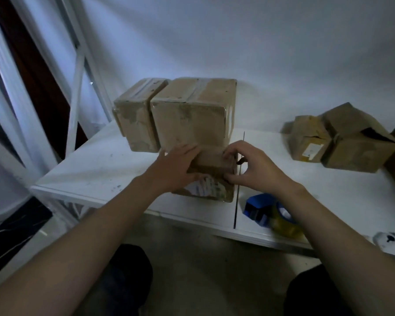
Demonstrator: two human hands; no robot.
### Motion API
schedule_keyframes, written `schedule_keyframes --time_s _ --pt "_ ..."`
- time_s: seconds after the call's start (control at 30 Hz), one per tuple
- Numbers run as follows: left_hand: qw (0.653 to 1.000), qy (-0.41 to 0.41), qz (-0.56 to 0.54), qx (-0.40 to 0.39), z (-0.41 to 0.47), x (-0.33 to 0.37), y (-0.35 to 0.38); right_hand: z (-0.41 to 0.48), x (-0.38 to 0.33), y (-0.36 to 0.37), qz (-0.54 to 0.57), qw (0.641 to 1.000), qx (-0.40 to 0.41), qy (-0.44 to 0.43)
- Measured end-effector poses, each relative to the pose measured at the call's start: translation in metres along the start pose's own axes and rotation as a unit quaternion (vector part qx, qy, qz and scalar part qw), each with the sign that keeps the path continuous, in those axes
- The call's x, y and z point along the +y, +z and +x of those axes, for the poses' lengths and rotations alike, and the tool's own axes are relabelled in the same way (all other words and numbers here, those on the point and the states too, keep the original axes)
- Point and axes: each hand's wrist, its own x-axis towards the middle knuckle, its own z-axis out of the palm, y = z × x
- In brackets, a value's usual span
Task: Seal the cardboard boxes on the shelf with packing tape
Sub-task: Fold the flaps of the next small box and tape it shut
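Left of the small box (211, 176), well apart from it, the white uprights and slanted brace of the shelf frame (78, 71) rise past a dark gap. The white shelf board (96, 172) on that side is scuffed with grey smudges. Behind the small box and a little to its left, two boxes stand touching: the narrower taped box (137, 119) and the larger taped box (192, 110). Each has a glossy strip over its top, so I judge those two done.

The left hand (176, 165) lies on the small box's left side, fingers straight and together, pressing flat. The right hand (253, 167) curls its fingers onto the top right edge with the thumb on the front, pinching that corner. A darker band crosses the small box's top, but I cannot tell whether it is tape; this box looks to be the one in hand.

Just right of it, a dark seam (238, 179) splits the board. Near its lower right lies the blue tape dispenser (267, 213), untouched. Well to the right sit crumpled boxes (356, 142), one flap gaping, likely still to seal. A pale wall (260, 42) backs everything, and the light is dim.
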Motion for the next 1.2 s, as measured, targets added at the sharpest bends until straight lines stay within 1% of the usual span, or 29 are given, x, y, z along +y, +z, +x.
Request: schedule_keyframes --time_s 0.07,0.13,0.23,0.33,0.4,0.43,0.5,0.6,0.67,0.7,0.77,0.83,0.97,1.03,1.1,1.2 --pt "0.998 -0.006 0.043 -0.038 -0.005 -0.004 0.026 0.003 0.009 0.012 -0.035 0.998 -0.052 0.011" --pt "0.998 -0.001 0.052 -0.032 -0.007 -0.004 0.045 0.005 0.017 0.018 -0.064 0.993 -0.098 0.023" --pt "0.997 -0.012 0.075 -0.015 -0.002 0.003 0.051 0.000 0.027 0.013 -0.041 0.994 -0.100 0.033" --pt "0.991 -0.029 0.130 0.000 0.004 0.017 0.048 -0.012 0.034 -0.002 -0.014 0.995 -0.083 0.049" --pt "0.987 -0.031 0.156 0.000 0.008 0.029 0.049 -0.023 0.042 -0.014 0.004 0.993 -0.085 0.085" --pt "0.988 -0.033 0.153 -0.006 0.010 0.036 0.050 -0.030 0.047 -0.020 -0.004 0.989 -0.096 0.111" --pt "0.990 -0.039 0.133 -0.011 0.014 0.048 0.051 -0.042 0.060 -0.030 -0.050 0.973 -0.149 0.169" --pt "0.994 -0.042 0.099 -0.001 0.017 0.061 0.053 -0.063 0.079 -0.042 -0.121 0.926 -0.243 0.264" --pt "0.995 -0.048 0.080 0.018 0.016 0.065 0.055 -0.076 0.089 -0.043 -0.148 0.907 -0.260 0.296" --pt "0.996 -0.051 0.075 0.026 0.016 0.067 0.056 -0.082 0.094 -0.043 -0.160 0.908 -0.247 0.300" --pt "0.995 -0.062 0.067 0.030 0.014 0.072 0.057 -0.090 0.103 -0.041 -0.164 0.919 -0.194 0.302" --pt "0.995 -0.073 0.059 0.029 0.013 0.075 0.056 -0.095 0.106 -0.040 -0.143 0.933 -0.137 0.301" --pt "0.995 -0.079 0.044 0.034 0.012 0.084 0.052 -0.100 0.098 -0.050 -0.093 0.954 -0.072 0.277" --pt "0.996 -0.076 0.034 0.038 0.011 0.089 0.047 -0.100 0.089 -0.063 -0.056 0.960 -0.026 0.273" --pt "0.996 -0.072 0.008 0.057 0.013 0.095 0.043 -0.099 0.080 -0.076 -0.022 0.965 0.036 0.259" --pt "0.991 -0.053 -0.066 0.108 0.015 0.107 0.034 -0.093 0.066 -0.090 0.025 0.967 0.119 0.226"
